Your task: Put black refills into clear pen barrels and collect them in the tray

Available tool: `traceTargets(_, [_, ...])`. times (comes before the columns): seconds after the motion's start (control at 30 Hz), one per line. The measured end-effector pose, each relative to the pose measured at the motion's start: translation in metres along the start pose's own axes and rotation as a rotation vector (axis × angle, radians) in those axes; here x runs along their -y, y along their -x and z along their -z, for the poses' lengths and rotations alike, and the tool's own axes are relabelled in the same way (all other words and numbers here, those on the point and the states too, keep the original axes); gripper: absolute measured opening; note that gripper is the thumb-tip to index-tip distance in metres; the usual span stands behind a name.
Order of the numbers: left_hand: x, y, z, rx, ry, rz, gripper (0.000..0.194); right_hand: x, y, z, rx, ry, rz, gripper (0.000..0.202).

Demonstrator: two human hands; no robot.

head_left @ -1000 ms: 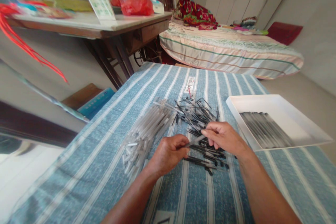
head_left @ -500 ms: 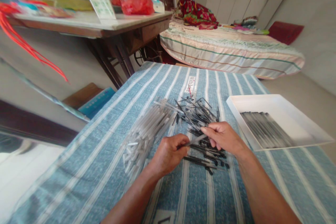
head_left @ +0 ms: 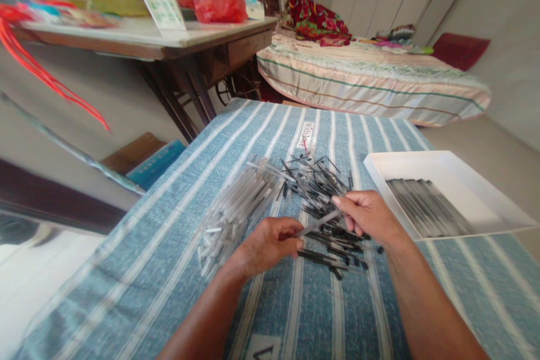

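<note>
Left hand (head_left: pixel 270 244) and right hand (head_left: pixel 368 215) both pinching one thin grey plastic pen tube (head_left: pixel 317 223) betw. fingertips, held just above scattered black pen refills (head_left: pixel 324 202), clear tube pile (head_left: pixel 236 208) to left, white shallow tray (head_left: pixel 447 166) w/ finished pens at right, on blue striped cloth (head_left: pixel 169 270).

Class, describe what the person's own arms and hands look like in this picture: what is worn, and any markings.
Both forearms are bare up to the bottom edge of the picture: no sleeves show. The left hand and right hand wear no gloves, and no rings, watch or bracelet can be seen. No markings show on either arm.
</note>
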State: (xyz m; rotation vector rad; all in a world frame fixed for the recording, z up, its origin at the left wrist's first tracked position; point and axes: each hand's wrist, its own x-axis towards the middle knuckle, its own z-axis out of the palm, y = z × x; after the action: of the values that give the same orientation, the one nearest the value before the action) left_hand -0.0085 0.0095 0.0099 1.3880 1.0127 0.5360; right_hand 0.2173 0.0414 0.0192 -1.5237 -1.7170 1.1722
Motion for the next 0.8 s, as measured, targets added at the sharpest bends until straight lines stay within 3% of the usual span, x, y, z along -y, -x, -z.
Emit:
traceTargets(0.27, [0.000, 0.001, 0.001, -0.042, 0.129, 0.046, 0.014, -0.001, 0.000, 0.002, -0.015, -0.053, -0.004, 0.046])
traceTargets(0.67, [-0.003, 0.003, 0.006, -0.101, 0.119, 0.036, 0.014, -0.004, 0.000, 0.011, -0.048, -0.044, 0.017, 0.044])
traceTargets(0.8, [-0.005, 0.002, 0.009, -0.195, 0.205, 0.036, 0.015, -0.007, -0.002, 0.008, 0.054, 0.048, -0.007, 0.036])
